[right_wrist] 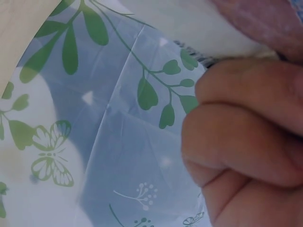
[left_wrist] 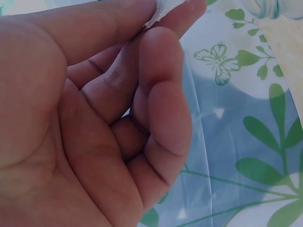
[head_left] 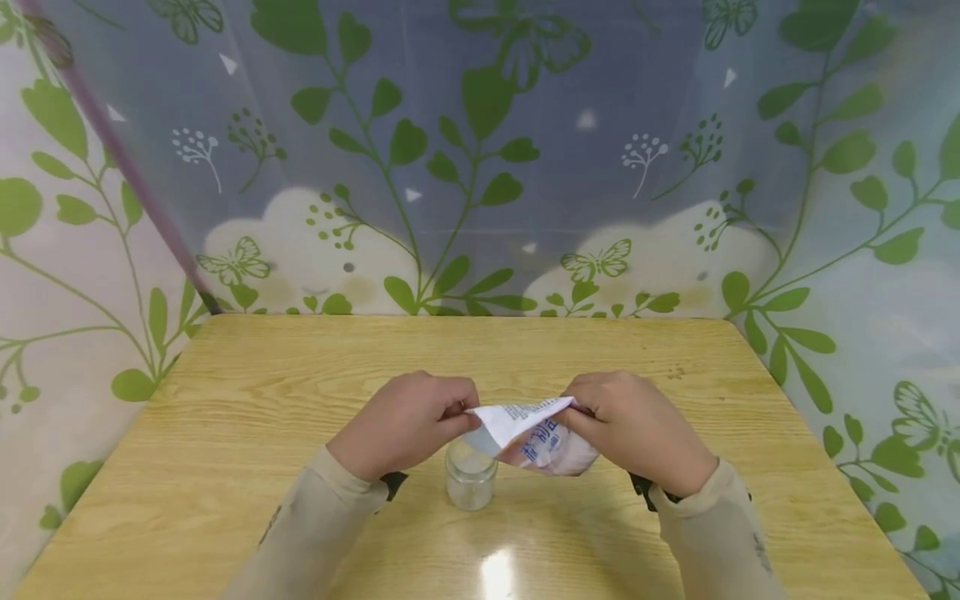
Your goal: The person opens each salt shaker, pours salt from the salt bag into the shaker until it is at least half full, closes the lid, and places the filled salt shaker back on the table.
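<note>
Walls (head_left: pixel 480 167) are covered with patterned sheeting, blue-grey at the back with pale cloud shapes, lighter at the sides; green leaves, sprigs and butterflies are printed all over it. Yellowish wood grain is shown on the surface (head_left: pixel 450 354), where a bright reflection (head_left: pixel 497 573) is cast at the near side and faint brown marks (head_left: pixel 677 372) are seen toward the back right.

Pale sleeves (head_left: pixel 311 521) are worn on both arms. Apart from each other, the hands are both clamped on one bag (head_left: pixel 558 450): its white corner is pinched between thumb and forefinger of the left hand (head_left: pixel 408 421), and its other end is gripped in the curled fingers of the right hand (head_left: pixel 637 421). The bag is held tilted above the surface, near its middle.

Large blue Chinese characters (head_left: pixel 538 442) are borne on the bag's front, too creased to be read surely; on the white folded part, rows of small dark print (head_left: pixel 528 409) cannot be made out.

Under the pinched corner, a clear glass jar (head_left: pixel 471 485) is stood upright, its mouth partly hidden.
</note>
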`<state>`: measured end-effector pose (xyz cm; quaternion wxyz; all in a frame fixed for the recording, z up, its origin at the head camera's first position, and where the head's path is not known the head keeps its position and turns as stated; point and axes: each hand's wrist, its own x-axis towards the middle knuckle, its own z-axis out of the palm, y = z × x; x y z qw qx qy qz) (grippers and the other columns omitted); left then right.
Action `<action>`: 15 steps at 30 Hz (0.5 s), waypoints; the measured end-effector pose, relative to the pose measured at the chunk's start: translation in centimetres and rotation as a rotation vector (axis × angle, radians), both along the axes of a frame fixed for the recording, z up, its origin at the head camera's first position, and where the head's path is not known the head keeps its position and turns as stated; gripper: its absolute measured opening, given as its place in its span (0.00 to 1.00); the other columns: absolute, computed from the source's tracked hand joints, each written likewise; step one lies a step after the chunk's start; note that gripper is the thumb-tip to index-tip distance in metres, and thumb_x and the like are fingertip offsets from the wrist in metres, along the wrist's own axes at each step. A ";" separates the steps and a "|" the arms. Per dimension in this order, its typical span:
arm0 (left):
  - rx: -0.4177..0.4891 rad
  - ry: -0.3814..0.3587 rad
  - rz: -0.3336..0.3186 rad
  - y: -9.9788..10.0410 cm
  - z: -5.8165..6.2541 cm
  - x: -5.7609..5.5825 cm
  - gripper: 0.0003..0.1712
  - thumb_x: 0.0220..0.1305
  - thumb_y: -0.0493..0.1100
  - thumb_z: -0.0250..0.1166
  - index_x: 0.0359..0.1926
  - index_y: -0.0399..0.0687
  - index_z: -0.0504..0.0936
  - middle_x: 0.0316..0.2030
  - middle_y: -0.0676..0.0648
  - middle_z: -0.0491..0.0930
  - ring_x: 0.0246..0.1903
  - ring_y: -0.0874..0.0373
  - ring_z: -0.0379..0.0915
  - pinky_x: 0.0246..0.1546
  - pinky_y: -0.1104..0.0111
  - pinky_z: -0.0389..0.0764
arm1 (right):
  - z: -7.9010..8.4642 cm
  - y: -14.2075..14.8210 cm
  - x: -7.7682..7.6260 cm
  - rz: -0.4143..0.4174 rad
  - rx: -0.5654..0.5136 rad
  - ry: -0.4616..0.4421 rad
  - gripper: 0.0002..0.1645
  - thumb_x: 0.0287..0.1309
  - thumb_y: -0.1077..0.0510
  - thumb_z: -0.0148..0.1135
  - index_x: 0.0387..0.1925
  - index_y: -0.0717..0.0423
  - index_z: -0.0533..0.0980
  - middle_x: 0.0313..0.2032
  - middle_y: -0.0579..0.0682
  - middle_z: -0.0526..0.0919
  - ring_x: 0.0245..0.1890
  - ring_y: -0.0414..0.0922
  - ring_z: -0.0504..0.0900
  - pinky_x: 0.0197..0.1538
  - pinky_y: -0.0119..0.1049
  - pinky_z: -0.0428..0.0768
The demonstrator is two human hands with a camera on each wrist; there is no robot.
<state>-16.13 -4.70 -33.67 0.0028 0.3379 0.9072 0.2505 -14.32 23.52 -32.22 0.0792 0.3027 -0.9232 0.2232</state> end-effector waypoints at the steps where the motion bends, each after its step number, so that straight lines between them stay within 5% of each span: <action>1: 0.002 0.003 -0.001 0.0 0.0 0.0 0.08 0.71 0.46 0.69 0.32 0.59 0.81 0.20 0.64 0.73 0.18 0.68 0.61 0.23 0.71 0.69 | 0.0 0.1 -0.1 0.004 -0.010 -0.012 0.08 0.66 0.59 0.69 0.30 0.44 0.87 0.29 0.35 0.83 0.20 0.30 0.70 0.25 0.30 0.73; 7: 0.017 0.019 -0.002 0.1 0.2 0.1 0.08 0.71 0.46 0.68 0.32 0.58 0.81 0.19 0.63 0.72 0.18 0.68 0.60 0.23 0.71 0.68 | -0.3 0.5 -0.5 0.015 -0.061 -0.069 0.11 0.66 0.61 0.68 0.29 0.43 0.84 0.29 0.36 0.82 0.20 0.31 0.70 0.25 0.30 0.74; 15: 0.019 0.014 -0.005 0.0 0.2 0.1 0.08 0.70 0.46 0.69 0.31 0.58 0.81 0.20 0.63 0.74 0.18 0.68 0.61 0.23 0.71 0.68 | -0.5 0.4 -0.6 0.006 -0.033 -0.037 0.10 0.65 0.61 0.69 0.30 0.43 0.85 0.29 0.34 0.82 0.20 0.30 0.71 0.26 0.30 0.74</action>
